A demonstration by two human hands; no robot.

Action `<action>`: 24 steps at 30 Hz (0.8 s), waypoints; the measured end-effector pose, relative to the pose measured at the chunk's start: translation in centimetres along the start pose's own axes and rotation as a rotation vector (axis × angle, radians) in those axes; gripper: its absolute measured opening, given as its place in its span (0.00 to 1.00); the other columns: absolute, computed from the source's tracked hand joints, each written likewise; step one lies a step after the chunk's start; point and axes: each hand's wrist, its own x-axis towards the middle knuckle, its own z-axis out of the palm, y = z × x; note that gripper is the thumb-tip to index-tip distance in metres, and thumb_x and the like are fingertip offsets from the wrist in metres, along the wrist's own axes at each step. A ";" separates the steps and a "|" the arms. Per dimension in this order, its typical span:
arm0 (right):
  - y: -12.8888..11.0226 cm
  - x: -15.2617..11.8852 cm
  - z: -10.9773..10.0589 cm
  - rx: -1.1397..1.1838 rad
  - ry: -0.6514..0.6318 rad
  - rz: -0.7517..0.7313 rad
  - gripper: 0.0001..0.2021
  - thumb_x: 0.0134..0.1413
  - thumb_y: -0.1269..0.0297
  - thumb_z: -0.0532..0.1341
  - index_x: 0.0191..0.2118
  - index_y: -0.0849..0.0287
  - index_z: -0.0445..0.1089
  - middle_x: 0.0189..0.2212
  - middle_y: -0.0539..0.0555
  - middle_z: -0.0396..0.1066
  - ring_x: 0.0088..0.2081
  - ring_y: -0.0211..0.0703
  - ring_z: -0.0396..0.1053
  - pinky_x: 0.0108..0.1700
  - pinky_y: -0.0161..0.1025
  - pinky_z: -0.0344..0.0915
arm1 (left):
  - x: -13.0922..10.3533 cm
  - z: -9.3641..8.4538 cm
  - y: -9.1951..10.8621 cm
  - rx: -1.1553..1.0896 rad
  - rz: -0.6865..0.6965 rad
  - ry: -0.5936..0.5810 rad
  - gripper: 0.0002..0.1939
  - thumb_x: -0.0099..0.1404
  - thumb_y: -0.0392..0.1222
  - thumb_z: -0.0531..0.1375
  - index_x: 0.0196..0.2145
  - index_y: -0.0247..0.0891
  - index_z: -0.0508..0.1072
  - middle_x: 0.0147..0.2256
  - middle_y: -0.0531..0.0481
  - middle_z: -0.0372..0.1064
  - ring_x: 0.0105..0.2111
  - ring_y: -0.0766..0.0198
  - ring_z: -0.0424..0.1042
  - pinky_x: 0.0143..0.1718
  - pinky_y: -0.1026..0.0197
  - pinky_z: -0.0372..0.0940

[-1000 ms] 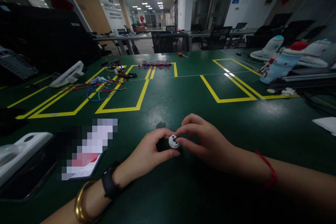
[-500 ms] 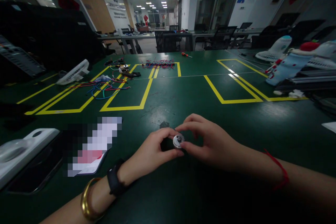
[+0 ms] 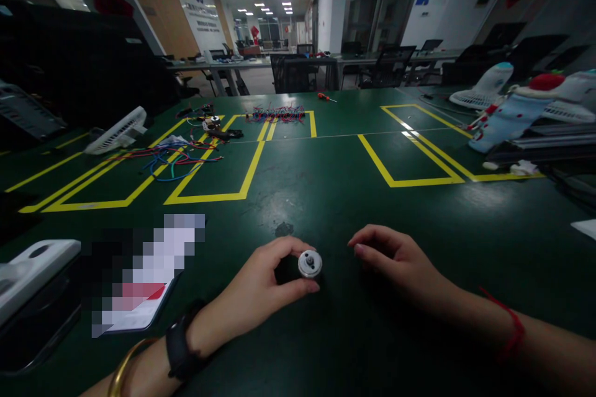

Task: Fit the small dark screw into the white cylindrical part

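Low over the green table, my left hand (image 3: 279,273) grips a small round motor (image 3: 310,264) between thumb and fingers. Its silver end face, with a short central shaft and dark holes, points up towards me. To the right of it, apart from the motor, is my right hand (image 3: 393,260). Its fingers are curled and its thumb and forefinger come together at the tips. Whatever may lie between those tips is too small or hidden to see.
A phone (image 3: 158,304), partly blurred out, lies left of my hands beside a white device (image 3: 41,267). Farther back are loose wires (image 3: 181,161), a bundle of wired parts (image 3: 279,113) and an orange screwdriver (image 3: 326,97). A blue plush figure (image 3: 512,115) is at right.
My right hand has come off the motor and drawn away to the right, its fingertips closer together. My left hand keeps the motor, now slightly lower in view with its face uncovered.
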 end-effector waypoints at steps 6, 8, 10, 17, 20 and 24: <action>-0.6 0.0 0.3 -0.197 -0.048 -0.136 0.05 0.61 0.64 0.58 0.40 0.57 0.71 0.34 0.51 0.69 0.34 0.39 0.67 0.35 0.37 0.65 | -0.1 0.0 0.1 -0.002 0.002 -0.001 0.14 0.60 0.39 0.67 0.43 0.42 0.71 0.42 0.53 0.71 0.43 0.60 0.70 0.45 0.60 0.62; -1.0 0.0 0.6 -0.260 -0.083 -0.229 0.05 0.60 0.66 0.59 0.40 0.57 0.71 0.35 0.52 0.69 0.36 0.40 0.67 0.37 0.38 0.65 | -0.1 0.0 0.1 -0.010 0.002 0.005 0.13 0.60 0.39 0.67 0.43 0.42 0.71 0.42 0.53 0.71 0.42 0.59 0.70 0.44 0.59 0.63; -1.7 -0.1 1.1 -0.281 -0.104 -0.316 0.06 0.58 0.68 0.61 0.41 0.57 0.70 0.37 0.52 0.68 0.37 0.40 0.67 0.38 0.38 0.66 | 0.0 0.1 0.1 -0.017 0.007 0.012 0.13 0.60 0.38 0.67 0.43 0.42 0.71 0.41 0.52 0.71 0.42 0.59 0.70 0.44 0.59 0.63; -3.6 1.1 3.2 -0.333 -0.093 -0.385 0.09 0.54 0.66 0.65 0.42 0.58 0.72 0.37 0.51 0.68 0.34 0.37 0.66 0.35 0.36 0.65 | 0.1 0.2 -0.2 0.010 0.032 0.016 0.11 0.61 0.38 0.66 0.41 0.40 0.71 0.39 0.52 0.71 0.40 0.60 0.69 0.41 0.60 0.62; -3.7 1.7 4.1 -0.337 -0.079 -0.356 0.06 0.54 0.65 0.65 0.39 0.57 0.75 0.36 0.51 0.67 0.33 0.37 0.66 0.33 0.35 0.64 | 0.0 0.3 -0.2 0.027 0.028 0.027 0.12 0.61 0.40 0.66 0.42 0.40 0.71 0.40 0.52 0.71 0.40 0.59 0.69 0.41 0.60 0.62; -4.4 1.9 4.3 -0.274 -0.058 -0.379 0.02 0.54 0.67 0.65 0.33 0.57 0.76 0.35 0.51 0.66 0.34 0.37 0.66 0.35 0.35 0.64 | -0.1 0.2 0.0 0.036 0.023 0.023 0.12 0.61 0.41 0.66 0.42 0.40 0.71 0.40 0.51 0.71 0.40 0.58 0.70 0.41 0.59 0.63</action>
